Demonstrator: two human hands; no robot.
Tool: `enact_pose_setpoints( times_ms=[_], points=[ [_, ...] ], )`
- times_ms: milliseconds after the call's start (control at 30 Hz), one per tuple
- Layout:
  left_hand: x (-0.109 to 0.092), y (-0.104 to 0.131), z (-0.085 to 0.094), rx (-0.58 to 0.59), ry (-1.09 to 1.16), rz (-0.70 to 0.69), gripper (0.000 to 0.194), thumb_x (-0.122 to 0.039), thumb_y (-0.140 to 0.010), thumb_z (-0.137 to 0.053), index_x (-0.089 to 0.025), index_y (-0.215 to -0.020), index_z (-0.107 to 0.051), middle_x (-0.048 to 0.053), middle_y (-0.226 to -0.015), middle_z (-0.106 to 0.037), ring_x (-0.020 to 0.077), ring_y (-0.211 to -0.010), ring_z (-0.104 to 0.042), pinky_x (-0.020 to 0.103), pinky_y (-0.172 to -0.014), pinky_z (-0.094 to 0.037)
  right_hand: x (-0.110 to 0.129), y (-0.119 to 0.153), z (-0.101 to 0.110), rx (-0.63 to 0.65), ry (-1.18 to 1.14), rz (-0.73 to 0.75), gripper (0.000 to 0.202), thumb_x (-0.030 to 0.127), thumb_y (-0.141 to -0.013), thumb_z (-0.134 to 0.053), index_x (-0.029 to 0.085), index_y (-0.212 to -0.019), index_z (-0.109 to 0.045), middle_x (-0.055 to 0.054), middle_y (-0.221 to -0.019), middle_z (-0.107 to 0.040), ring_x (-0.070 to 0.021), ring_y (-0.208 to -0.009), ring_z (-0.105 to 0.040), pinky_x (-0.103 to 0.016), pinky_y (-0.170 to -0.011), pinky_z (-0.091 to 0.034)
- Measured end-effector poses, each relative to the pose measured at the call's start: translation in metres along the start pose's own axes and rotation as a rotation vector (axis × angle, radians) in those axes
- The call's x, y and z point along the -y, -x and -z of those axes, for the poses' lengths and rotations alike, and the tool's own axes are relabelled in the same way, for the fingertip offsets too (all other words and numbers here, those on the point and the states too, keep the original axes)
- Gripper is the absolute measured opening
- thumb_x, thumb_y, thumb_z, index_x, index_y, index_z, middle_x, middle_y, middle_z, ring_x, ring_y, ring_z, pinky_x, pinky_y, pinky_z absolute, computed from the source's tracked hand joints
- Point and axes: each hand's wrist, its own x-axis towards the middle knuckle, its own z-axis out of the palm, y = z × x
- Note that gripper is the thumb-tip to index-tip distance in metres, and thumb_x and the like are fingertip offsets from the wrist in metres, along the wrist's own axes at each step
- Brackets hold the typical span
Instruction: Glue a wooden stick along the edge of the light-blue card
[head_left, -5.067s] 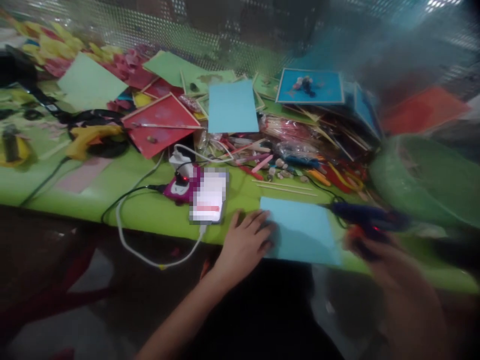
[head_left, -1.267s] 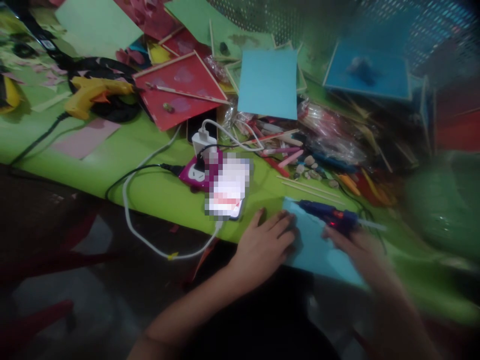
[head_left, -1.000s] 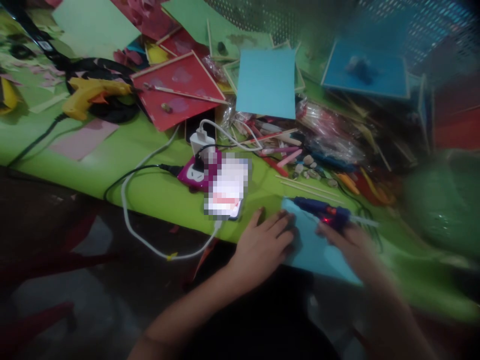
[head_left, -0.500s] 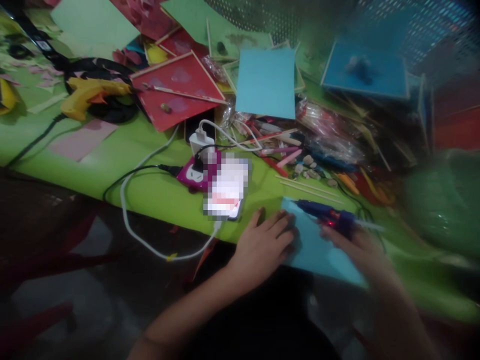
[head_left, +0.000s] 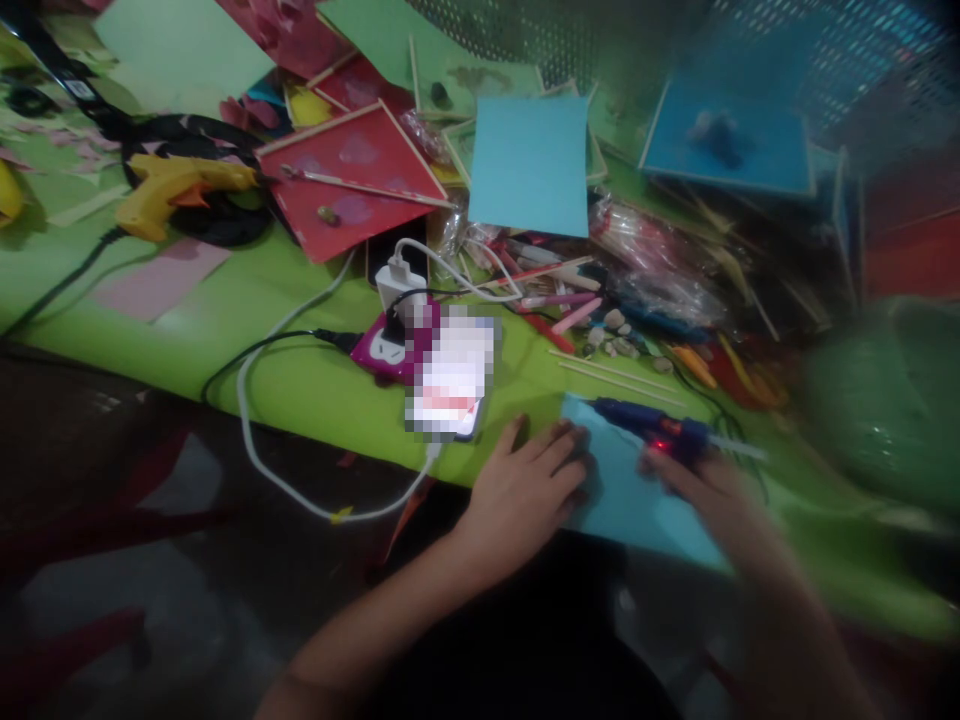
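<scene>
A light blue sheet point(head_left: 645, 500) lies at the near edge of the green table point(head_left: 300, 400). My left hand point(head_left: 529, 485) rests with its fingers spread on the sheet's left edge. In my right hand point(head_left: 697, 480) is a dark blue glue gun point(head_left: 649, 418) with a red light lit. Its nozzle points left, over the sheet's upper left corner, and a pale glue stick comes out of its back end. Just beyond the sheet lie thin wooden sticks point(head_left: 615, 378).
A lit phone point(head_left: 454, 375) on a white cable and a purple power socket point(head_left: 375, 350) stand left of my hands. Behind are a red panel point(head_left: 352, 185), another light blue sheet point(head_left: 529, 165), markers and pebbles point(head_left: 616, 320). A yellow glue gun point(head_left: 161, 195) lies far left.
The view has shifted very slightly. Both hands and the blue glue gun hold nearly the same places over the sheet.
</scene>
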Motion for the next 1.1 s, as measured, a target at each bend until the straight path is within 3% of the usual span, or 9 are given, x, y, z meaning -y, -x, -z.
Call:
enact_pose_setpoints(
  times_ms=[367,567,867,1100],
  points=[
    [-0.0001,0.001,0.0002,0.001,0.008,-0.001,0.028,-0.034,-0.103,-0.056,-0.027,-0.129,-0.064,0.003,-0.155,-0.057,0.0225,-0.148,-0.047,0.056,-0.123,-0.034,0.0007,0.0,0.0015,-0.018,0.13,0.058,0.042,0.06,-0.087,-0.059,0.024,-0.07,-0.073,-0.003,-0.064,-0.071,-0.0253,-0.067,-0.067,-0.035,-0.068,-0.055],
    [0.0,0.0011,-0.0001,-0.003,-0.008,-0.004,0.029,-0.035,-0.103,-0.055,-0.027,-0.129,-0.063,0.002,-0.156,-0.056,0.0216,-0.148,-0.047,0.057,-0.122,-0.035,-0.0001,-0.0031,-0.0037,0.006,0.113,0.067,0.042,0.061,-0.087,-0.06,0.022,-0.079,-0.074,-0.004,-0.075,-0.076,-0.0242,-0.069,-0.067,-0.034,-0.069,-0.055],
    [-0.0007,0.0,0.0029,-0.007,0.01,-0.005,0.027,-0.034,-0.103,-0.055,-0.026,-0.127,-0.065,0.005,-0.154,-0.058,0.0226,-0.146,-0.05,0.056,-0.122,-0.035,0.0021,0.0055,0.0054,-0.05,0.133,0.039,0.047,0.067,-0.085,-0.059,0.026,-0.068,-0.072,-0.003,-0.063,-0.071,-0.0252,-0.063,-0.065,-0.035,-0.06,-0.053],
    [-0.0005,0.0012,0.0021,0.008,0.001,0.001,0.029,-0.035,-0.104,-0.054,-0.026,-0.13,-0.063,0.004,-0.156,-0.056,0.0221,-0.148,-0.047,0.056,-0.123,-0.034,0.0074,-0.0014,-0.0024,-0.033,0.138,0.068,0.044,0.065,-0.086,-0.059,0.025,-0.074,-0.073,-0.003,-0.06,-0.07,-0.0265,-0.067,-0.067,-0.034,-0.062,-0.053]
  ],
)
